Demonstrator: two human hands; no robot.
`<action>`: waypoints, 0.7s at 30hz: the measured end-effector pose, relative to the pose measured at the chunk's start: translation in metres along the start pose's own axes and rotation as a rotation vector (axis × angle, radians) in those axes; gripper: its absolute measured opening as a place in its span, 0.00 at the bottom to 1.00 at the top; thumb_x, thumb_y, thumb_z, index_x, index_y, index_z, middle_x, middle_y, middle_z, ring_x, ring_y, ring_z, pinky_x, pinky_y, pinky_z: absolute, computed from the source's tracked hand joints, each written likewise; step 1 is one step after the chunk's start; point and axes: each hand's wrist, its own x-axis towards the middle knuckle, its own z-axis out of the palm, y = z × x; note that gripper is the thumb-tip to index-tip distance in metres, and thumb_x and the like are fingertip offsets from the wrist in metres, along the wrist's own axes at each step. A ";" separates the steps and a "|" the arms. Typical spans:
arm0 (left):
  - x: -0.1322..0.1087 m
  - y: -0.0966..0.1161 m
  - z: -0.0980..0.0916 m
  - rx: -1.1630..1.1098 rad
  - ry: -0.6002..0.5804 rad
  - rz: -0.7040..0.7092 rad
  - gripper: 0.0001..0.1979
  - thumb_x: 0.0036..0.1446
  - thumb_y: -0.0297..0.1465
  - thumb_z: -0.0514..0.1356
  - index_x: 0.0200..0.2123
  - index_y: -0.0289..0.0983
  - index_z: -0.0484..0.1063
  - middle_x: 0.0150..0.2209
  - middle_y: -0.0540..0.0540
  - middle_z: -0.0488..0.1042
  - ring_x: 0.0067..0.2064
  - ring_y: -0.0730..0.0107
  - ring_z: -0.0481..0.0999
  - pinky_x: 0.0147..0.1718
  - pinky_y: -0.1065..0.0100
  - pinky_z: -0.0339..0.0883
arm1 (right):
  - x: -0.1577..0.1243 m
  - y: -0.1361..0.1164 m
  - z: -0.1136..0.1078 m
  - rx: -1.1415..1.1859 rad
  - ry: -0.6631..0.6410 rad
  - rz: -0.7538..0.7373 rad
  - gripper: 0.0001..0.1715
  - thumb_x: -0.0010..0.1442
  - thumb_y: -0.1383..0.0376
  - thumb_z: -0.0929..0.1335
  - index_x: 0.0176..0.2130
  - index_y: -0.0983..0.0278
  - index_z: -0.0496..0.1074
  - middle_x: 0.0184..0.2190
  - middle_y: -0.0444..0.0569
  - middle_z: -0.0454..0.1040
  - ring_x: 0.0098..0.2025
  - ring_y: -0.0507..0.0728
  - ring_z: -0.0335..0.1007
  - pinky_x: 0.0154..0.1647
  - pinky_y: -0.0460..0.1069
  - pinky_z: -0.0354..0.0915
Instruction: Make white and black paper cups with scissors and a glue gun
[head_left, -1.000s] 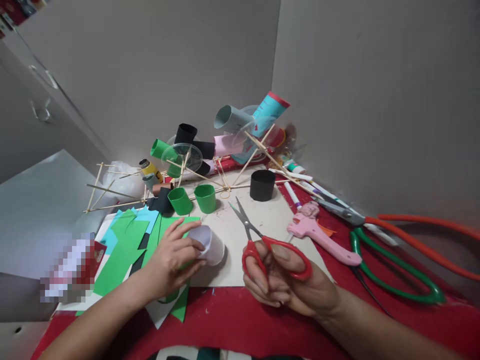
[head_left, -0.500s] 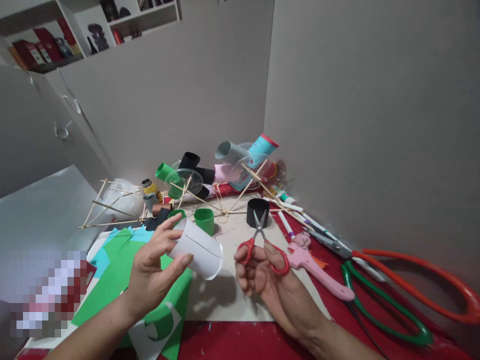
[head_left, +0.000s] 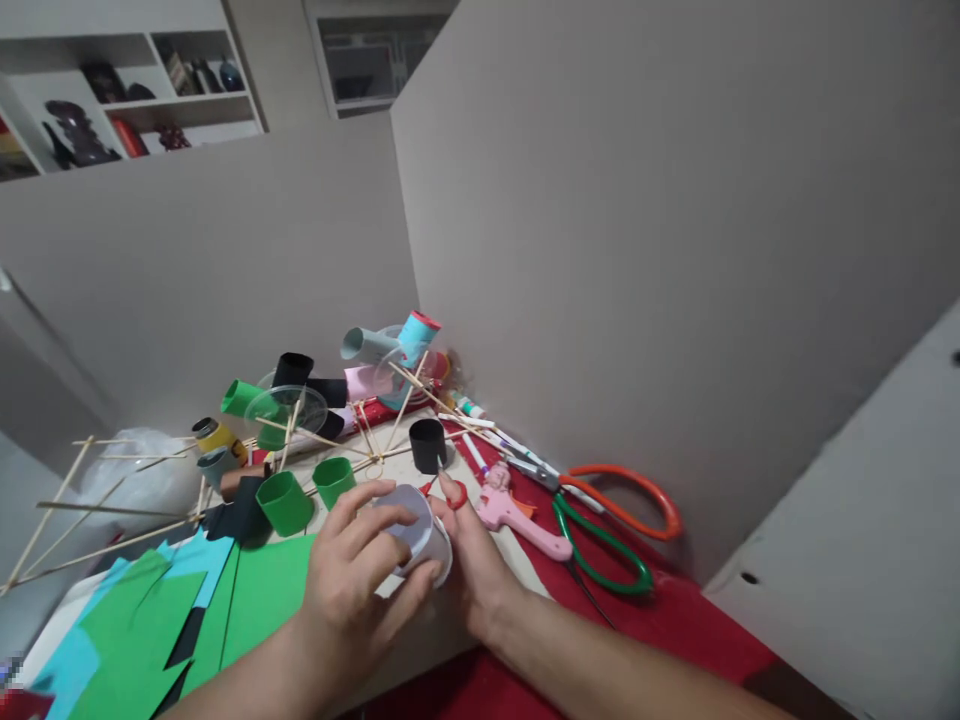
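Observation:
My left hand [head_left: 358, 565] is closed around a white paper tube [head_left: 427, 530], its fingers over the near side and the open end tilted toward me. Close against the tube's right side is my right hand [head_left: 480, 570], with small red-handled scissors [head_left: 458, 494] hooked on its fingers. Much of the scissors is hidden behind the tube and hand. Just beyond them stands a black paper ring [head_left: 428, 447]. Two green paper rings, one nearer [head_left: 285, 503] and one farther [head_left: 334, 482], stand to the left.
Green paper sheets [head_left: 262, 590] lie at left. Behind are stick frames [head_left: 112, 490], coloured tubes and a clear plastic disc [head_left: 289, 410]. At right lie a pink glue gun [head_left: 525, 520] and large shears with orange and green handles [head_left: 622, 500], near a grey panel [head_left: 637, 250].
My hands have come together, and the white tube has turned so its open end faces me. The scissors have dropped behind it. The view has swung to the right.

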 end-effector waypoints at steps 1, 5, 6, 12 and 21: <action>0.000 0.000 0.003 -0.002 0.000 0.004 0.09 0.54 0.23 0.63 0.32 0.39 0.65 0.38 0.45 0.77 0.48 0.59 0.75 0.50 0.55 0.69 | 0.000 -0.002 0.001 0.017 -0.010 0.008 0.27 0.55 0.43 0.68 0.29 0.63 0.66 0.20 0.42 0.71 0.21 0.51 0.65 0.22 0.44 0.56; -0.010 -0.001 0.012 -0.117 0.037 -0.053 0.23 0.54 0.31 0.66 0.52 0.40 0.66 0.52 0.38 0.72 0.55 0.52 0.70 0.54 0.50 0.67 | 0.000 -0.004 0.001 0.032 0.003 -0.004 0.28 0.55 0.41 0.67 0.28 0.63 0.66 0.20 0.43 0.71 0.23 0.54 0.68 0.27 0.47 0.61; -0.014 -0.001 0.014 -0.165 0.055 -0.095 0.31 0.54 0.35 0.67 0.59 0.41 0.61 0.57 0.36 0.68 0.59 0.49 0.68 0.56 0.48 0.65 | -0.001 -0.004 0.001 0.029 0.017 -0.011 0.29 0.55 0.41 0.67 0.28 0.63 0.67 0.19 0.42 0.71 0.23 0.54 0.68 0.27 0.47 0.62; -0.032 0.000 0.026 -0.372 0.159 -0.284 0.49 0.53 0.42 0.67 0.70 0.46 0.41 0.68 0.35 0.51 0.65 0.47 0.61 0.60 0.48 0.62 | -0.002 -0.003 0.006 0.004 0.070 -0.049 0.29 0.58 0.40 0.65 0.30 0.64 0.69 0.19 0.43 0.72 0.21 0.53 0.67 0.25 0.46 0.60; -0.031 -0.015 0.037 -0.535 0.063 -0.509 0.54 0.50 0.38 0.69 0.70 0.49 0.36 0.62 0.37 0.65 0.56 0.49 0.74 0.48 0.55 0.75 | 0.002 -0.006 0.010 0.007 0.026 -0.083 0.27 0.58 0.42 0.66 0.28 0.63 0.67 0.17 0.40 0.70 0.21 0.53 0.66 0.26 0.46 0.59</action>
